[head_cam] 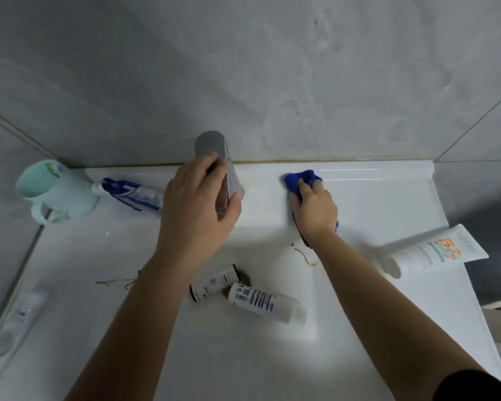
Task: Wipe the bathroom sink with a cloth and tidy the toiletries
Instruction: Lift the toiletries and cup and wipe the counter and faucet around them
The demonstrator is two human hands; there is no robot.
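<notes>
1. Your left hand (198, 209) is on the tap (210, 143), with the fingers curled round its grey body and the thumb on the near side.
2. Your right hand (314, 209) is to the right of the tap. Its fingers are bent over a bunched blue cloth (302, 178) and press it onto the back ledge of the white sink (373, 204). More of the cloth shows under the heel of the hand.
3. Well to the left of the tap, a pale green mug (58, 192) stands on the ledge close to the wall (272, 68). A blue and white toothpaste tube (130, 193) lies between the mug and the tap, its cap touching the mug.
4. In the basin, nearer you than the tap, two small bottles lie on their sides. One has a dark cap (214, 282) and the other is white with a barcode label (265, 302). They are just beside each other, over the drain.
5. Far right of the tap, a white tube with orange print (434, 253) lies on the sink's rim.
6. Dark strands of dirt (304, 256) lie in the basin under your right wrist, and more (116, 282) lie to the left of your left forearm.
7. At the far left edge there is a blurred object that you cannot make out.
</notes>
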